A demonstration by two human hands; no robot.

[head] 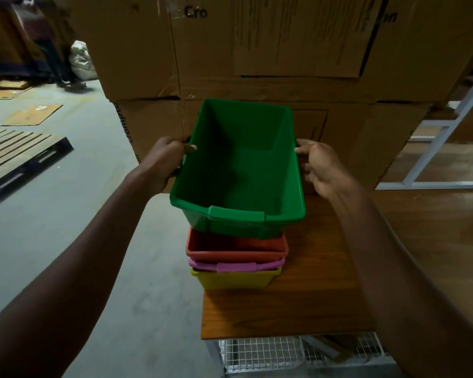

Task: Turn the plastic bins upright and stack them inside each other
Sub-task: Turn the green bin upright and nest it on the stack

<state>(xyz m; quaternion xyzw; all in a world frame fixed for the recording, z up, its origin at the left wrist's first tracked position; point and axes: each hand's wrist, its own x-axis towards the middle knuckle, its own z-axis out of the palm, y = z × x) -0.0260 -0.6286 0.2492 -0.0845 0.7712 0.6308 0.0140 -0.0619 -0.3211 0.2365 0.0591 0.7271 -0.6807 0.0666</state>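
- Landmark: the nested stack of three upright plastic bins on the brown wooden tabletop, red rectangular bin on top, pink bin inside the yellow bin at the bottom.
- Green rectangular plastic bin: upright, mouth facing up, empty; held directly above the stack, its near end just over the red bin's rim. Cannot tell whether its base already touches the red bin's interior.
- Long axis of the green bin runs away from the person, roughly parallel to the stack's long axis; its far end looks raised, so the bin tilts slightly toward the camera.
- Left hand: fingers curled round the green bin's left long rim, thumb over the top edge, a firm grip.
- Right hand: at the right long rim, fingertips touching the rim's edge, fingers only loosely bent; looks like a light steadying contact, not a full clasp. Underside of the hand not visible.
- Both hands sit toward the far half of the bin, about level with each other; neither clearly nearer the stack.
- Judgement: the stack lies straight below the grip, so the coming move is a plain descent, with the far end levelled so the green bin seats squarely inside the red one.
- Behind the stack: large brown cardboard boxes.
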